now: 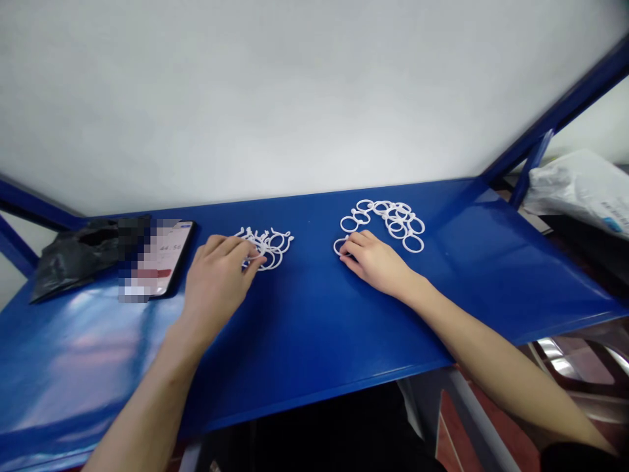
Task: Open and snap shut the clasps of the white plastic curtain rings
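My left hand [219,265] is at a small pile of white curtain rings [279,244], its thumb and fingers pinched on a ring at the pile's near left edge. Short open ends stick up from several rings in this pile. To the right, my right hand [372,261] has its fingertips closed on a single white ring [337,246], which lies flat or nearly so on the blue table [304,328]. Just beyond that hand spreads a second group of white rings [397,216], with small knobs on them, some overlapping. My fingers hide part of each held ring.
A phone [170,262] showing a timer lies left of my left hand, partly blurred out. Beside it is a crumpled black plastic bag [83,255]. The white wall [295,98] rises behind the table. Blue frame bars [560,105] and a white bag [580,187] stand at right.
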A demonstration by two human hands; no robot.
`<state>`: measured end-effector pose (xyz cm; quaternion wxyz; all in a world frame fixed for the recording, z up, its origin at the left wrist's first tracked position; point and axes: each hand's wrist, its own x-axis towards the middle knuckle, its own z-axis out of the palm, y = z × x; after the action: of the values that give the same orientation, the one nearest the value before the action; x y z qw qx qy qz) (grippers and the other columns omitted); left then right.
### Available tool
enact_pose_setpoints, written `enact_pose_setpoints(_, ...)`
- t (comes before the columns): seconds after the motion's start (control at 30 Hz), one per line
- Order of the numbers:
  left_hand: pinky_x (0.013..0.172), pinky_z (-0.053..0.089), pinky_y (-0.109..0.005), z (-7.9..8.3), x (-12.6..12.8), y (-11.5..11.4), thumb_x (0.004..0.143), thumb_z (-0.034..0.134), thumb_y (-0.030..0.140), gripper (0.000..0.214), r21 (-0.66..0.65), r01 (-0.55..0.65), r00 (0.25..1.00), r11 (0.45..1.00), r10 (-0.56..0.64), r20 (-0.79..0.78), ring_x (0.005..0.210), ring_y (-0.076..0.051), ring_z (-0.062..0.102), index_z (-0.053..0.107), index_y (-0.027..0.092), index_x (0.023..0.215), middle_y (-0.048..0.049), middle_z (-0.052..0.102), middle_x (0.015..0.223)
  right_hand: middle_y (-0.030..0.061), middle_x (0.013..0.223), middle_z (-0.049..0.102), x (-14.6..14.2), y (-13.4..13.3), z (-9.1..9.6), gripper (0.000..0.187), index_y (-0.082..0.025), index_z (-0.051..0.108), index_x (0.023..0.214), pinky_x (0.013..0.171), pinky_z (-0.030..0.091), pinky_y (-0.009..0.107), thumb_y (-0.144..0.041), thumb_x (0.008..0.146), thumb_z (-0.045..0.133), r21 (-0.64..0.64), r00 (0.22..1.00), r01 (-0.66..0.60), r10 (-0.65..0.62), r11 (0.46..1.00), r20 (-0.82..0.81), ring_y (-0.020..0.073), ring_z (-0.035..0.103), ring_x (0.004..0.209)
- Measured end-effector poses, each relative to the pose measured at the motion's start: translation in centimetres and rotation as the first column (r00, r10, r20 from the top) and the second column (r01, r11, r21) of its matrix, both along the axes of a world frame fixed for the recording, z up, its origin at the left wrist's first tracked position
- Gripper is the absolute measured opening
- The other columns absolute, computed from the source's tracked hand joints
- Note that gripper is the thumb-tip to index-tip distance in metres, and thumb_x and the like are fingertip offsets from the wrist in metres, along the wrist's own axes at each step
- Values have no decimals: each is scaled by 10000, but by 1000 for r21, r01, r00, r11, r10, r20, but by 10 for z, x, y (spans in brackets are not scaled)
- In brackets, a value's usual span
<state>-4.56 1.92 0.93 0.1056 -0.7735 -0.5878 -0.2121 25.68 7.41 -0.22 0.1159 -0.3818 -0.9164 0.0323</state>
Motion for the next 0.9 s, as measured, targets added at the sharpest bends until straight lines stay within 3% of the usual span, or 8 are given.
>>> enact_pose_setpoints(0.23, 984, 461, -468, 13, -7, 2, 953, 600, 382, 192, 67, -69, 984, 995, 57, 171, 1002, -262, 637, 689, 249, 846, -39, 766, 978, 96, 983, 646, 0, 0, 0, 174, -152, 673, 995, 852, 498, 370, -231, 1006, 518, -12, 1000, 8, -8, 1000, -26, 231, 565, 936)
enact_pose_setpoints(0.47, 848, 472, -470, 13, -14, 1, 853, 683, 439, 198, -220, -160, 986, 962, 168, 15, 948, -323, 620, 676, 262, 764, -50, 759, 926, 85, 981, 649, 1, 0, 0, 152, -167, 671, 987, 855, 496, 367, -227, 998, 532, -22, 999, -2, 0, 1000, -48, 230, 565, 957)
enact_pose_setpoints(0.6, 827, 480, -492, 15, -16, 0, 869, 643, 552, 306, -215, -204, 978, 955, 210, 7, 927, -334, 617, 685, 270, 758, -60, 734, 836, 86, 975, 657, 2, -1, 0, 162, -168, 675, 984, 841, 496, 366, -235, 999, 527, -8, 998, -6, 5, 1000, -56, 233, 568, 950)
enact_pose_setpoints(0.7, 882, 496, -505, 12, -16, 3, 909, 584, 579, 347, -127, -223, 970, 967, 233, 70, 992, -333, 633, 702, 253, 913, -96, 722, 933, 94, 981, 670, 2, 1, 0, 199, -175, 685, 1003, 812, 493, 378, -253, 1009, 503, 46, 998, 36, -33, 998, -60, 241, 571, 917)
enact_pose_setpoints(0.77, 969, 485, -517, 4, -14, 6, 931, 551, 569, 423, -90, -179, 979, 980, 187, 78, 1134, -350, 607, 680, 224, 1138, -139, 699, 1148, 104, 1004, 681, 2, 5, 0, 228, -178, 692, 1013, 802, 487, 389, -250, 1017, 476, 95, 992, 102, -93, 990, -90, 244, 576, 899)
enact_pose_setpoints(0.9, 1130, 369, -600, -22, -7, 13, 962, 474, 583, 696, -195, -82, 996, 977, 87, 14, 1443, -416, 369, 421, 152, 1506, -202, 393, 1578, 118, 1045, 699, 0, 21, -5, 232, -169, 690, 1035, 814, 478, 403, -214, 1017, 464, 140, 971, 214, -195, 967, -135, 258, 591, 914)
